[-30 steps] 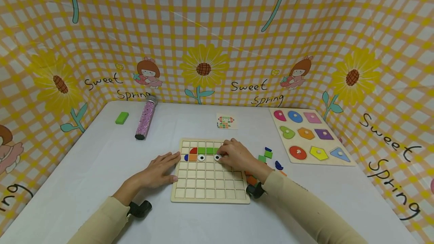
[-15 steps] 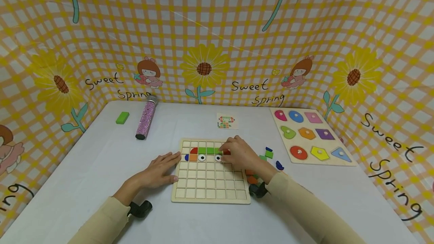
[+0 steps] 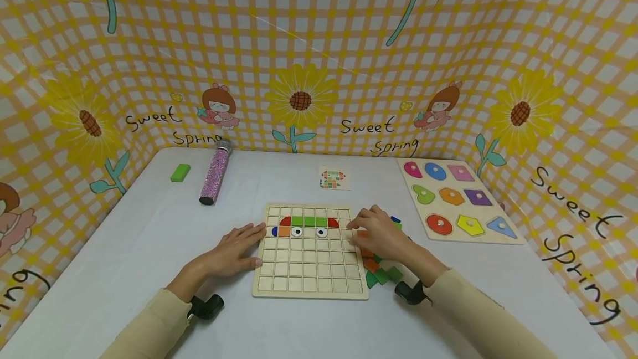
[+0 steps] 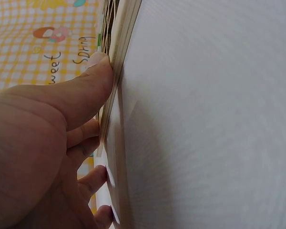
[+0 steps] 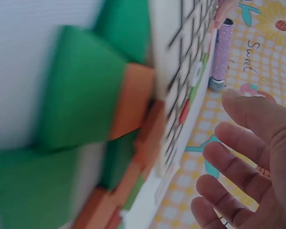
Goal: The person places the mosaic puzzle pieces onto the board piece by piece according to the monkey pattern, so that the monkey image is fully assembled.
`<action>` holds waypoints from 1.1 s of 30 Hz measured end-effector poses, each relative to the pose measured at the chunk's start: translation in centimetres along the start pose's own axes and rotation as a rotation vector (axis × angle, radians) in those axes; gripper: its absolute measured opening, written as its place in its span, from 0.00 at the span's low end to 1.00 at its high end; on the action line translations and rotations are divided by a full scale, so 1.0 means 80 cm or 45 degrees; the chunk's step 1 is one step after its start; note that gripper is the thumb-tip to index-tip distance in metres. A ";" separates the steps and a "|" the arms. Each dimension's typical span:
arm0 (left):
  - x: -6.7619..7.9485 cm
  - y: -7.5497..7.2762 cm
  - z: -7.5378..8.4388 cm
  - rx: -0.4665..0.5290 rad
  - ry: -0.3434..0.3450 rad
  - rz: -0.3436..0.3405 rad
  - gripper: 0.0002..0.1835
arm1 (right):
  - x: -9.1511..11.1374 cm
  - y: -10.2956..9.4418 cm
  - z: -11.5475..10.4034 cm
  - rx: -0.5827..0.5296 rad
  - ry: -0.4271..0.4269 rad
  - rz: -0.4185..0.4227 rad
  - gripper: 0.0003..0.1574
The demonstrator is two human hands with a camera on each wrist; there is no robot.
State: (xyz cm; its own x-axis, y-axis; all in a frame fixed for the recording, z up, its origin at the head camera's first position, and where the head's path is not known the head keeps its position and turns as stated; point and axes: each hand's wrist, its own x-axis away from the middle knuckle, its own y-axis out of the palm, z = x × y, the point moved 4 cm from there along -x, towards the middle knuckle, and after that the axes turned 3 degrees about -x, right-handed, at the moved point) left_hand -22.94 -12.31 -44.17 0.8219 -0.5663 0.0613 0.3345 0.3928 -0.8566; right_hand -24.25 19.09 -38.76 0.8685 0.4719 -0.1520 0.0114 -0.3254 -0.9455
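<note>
A wooden grid board (image 3: 309, 265) lies flat on the table. In its upper rows sit a red quarter-round piece (image 3: 286, 221), green squares (image 3: 309, 221), another red rounded piece (image 3: 333, 222), a blue half-round (image 3: 274, 231), an orange square (image 3: 284, 231) and two eye discs (image 3: 321, 232). My left hand (image 3: 235, 251) rests against the board's left edge, thumb and fingertips touching it. At the board's right edge hovers my right hand (image 3: 380, 232), with nothing in its spread fingers (image 5: 243, 136). Beneath and beside it are loose orange pieces (image 3: 371, 265) and green pieces (image 3: 395, 274).
A small pattern card (image 3: 334, 178) lies behind the board. To the right is a shape puzzle board (image 3: 433, 212) with knobbed pieces. A glittery pink microphone (image 3: 213, 176) and a green block (image 3: 180, 173) lie at the back left. Patterned cloth walls (image 3: 299, 32) surround the table.
My right hand has let go of the red rounded piece in the second row and moved right, off the grid toward the loose pieces. The left hand has stayed in place.
</note>
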 end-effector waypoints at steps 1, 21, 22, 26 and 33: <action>0.000 0.000 0.000 0.000 0.000 0.000 0.38 | 0.004 0.001 0.003 0.013 0.002 -0.006 0.17; 0.000 0.001 -0.001 -0.001 -0.007 -0.001 0.39 | 0.049 0.012 0.033 0.044 -0.020 -0.017 0.19; 0.000 0.002 -0.002 0.001 -0.012 -0.003 0.39 | 0.049 0.012 0.033 0.048 -0.023 -0.015 0.19; 0.000 0.002 -0.002 -0.002 -0.007 -0.002 0.39 | 0.050 0.013 0.035 0.066 -0.031 -0.012 0.18; 0.000 0.003 -0.003 -0.001 -0.002 0.005 0.39 | 0.049 0.014 0.037 0.063 -0.034 -0.009 0.15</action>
State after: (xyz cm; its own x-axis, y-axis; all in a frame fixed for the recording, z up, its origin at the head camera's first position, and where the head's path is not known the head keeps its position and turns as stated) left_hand -23.01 -12.38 -44.49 0.8241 -0.5635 0.0586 0.3307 0.3945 -0.8573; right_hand -22.31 23.01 -41.31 0.8549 0.4959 -0.1523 -0.0078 -0.2814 -0.9596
